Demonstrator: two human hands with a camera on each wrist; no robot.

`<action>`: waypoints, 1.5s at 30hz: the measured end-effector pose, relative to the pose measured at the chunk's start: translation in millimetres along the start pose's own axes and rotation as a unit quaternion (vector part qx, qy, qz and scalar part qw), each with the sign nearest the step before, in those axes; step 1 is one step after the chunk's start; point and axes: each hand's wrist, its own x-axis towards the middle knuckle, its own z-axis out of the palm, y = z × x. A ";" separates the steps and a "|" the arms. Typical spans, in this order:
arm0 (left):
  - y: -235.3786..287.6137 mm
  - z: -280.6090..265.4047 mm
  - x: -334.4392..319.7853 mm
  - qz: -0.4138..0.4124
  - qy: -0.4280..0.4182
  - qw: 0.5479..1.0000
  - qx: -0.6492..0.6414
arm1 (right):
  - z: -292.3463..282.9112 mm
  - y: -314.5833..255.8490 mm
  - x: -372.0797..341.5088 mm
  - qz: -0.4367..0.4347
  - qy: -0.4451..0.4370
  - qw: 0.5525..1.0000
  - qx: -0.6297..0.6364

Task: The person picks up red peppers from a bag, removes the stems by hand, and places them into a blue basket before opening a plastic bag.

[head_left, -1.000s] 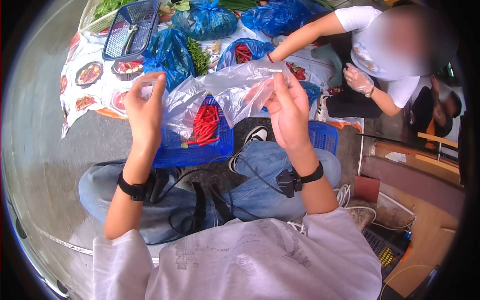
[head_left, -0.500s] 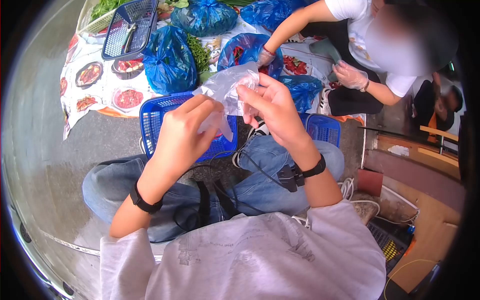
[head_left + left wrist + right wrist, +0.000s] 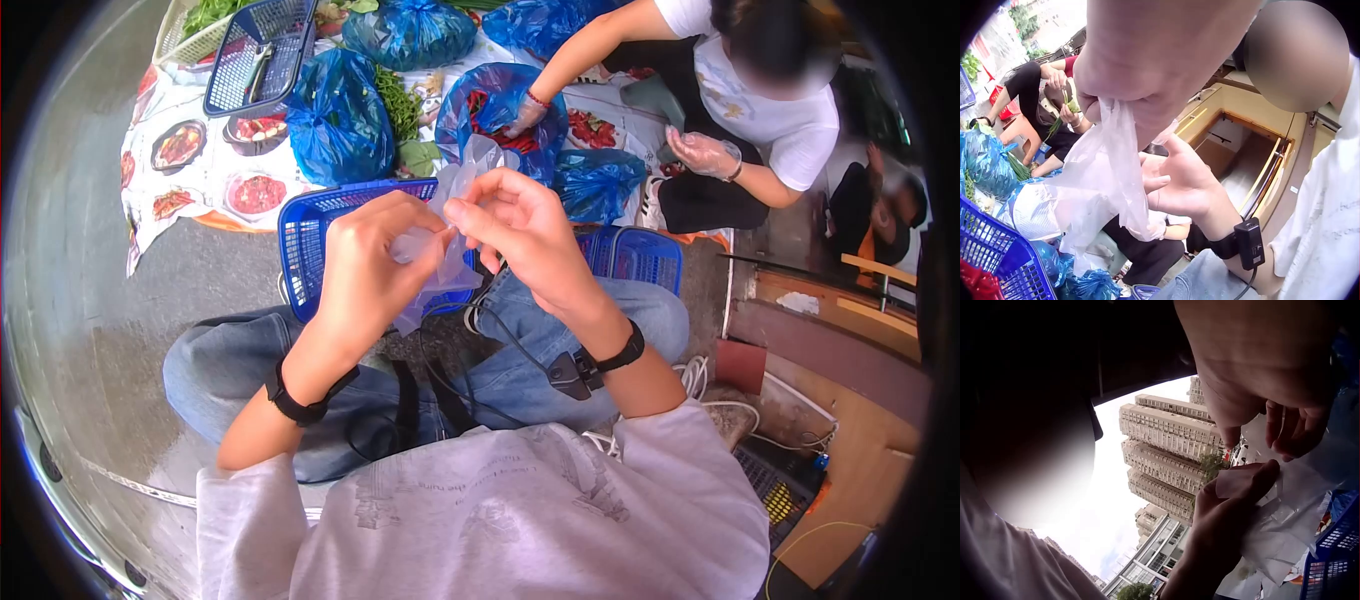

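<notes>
A crumpled piece of thin clear plastic is between my two hands, above a blue basket. My left hand pinches it, and in the left wrist view the plastic hangs in long folds below those fingers. My right hand meets the left fingertips, its thumb and fingertips pinching the plastic's edge. In the right wrist view the plastic spreads beside the left thumb. Red chilies lie in the basket; my hands hide them in the head view.
Across from me, a person's gloved hand reaches into a blue bag of red chilies. Several tied blue bags and a darker basket stand on the printed sheet. Another blue basket sits by my right knee.
My hands have come together from wide apart, and the stretched plastic is now bunched between them. The other person's gloved hand is still in the chili bag.
</notes>
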 end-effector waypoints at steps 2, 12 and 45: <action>-0.8 0.3 -0.2 0.001 0.001 1.000 -0.003 | -3.1 4.3 -0.1 -0.006 -0.004 1.000 -0.020; -3.0 -9.9 2.5 -0.259 -0.072 0.912 -0.308 | -14.9 3.7 3.4 -0.015 -0.029 0.997 0.066; -0.9 -19.9 12.2 0.069 0.058 0.990 0.105 | -11.4 -14.8 13.8 -0.379 0.102 0.817 -0.423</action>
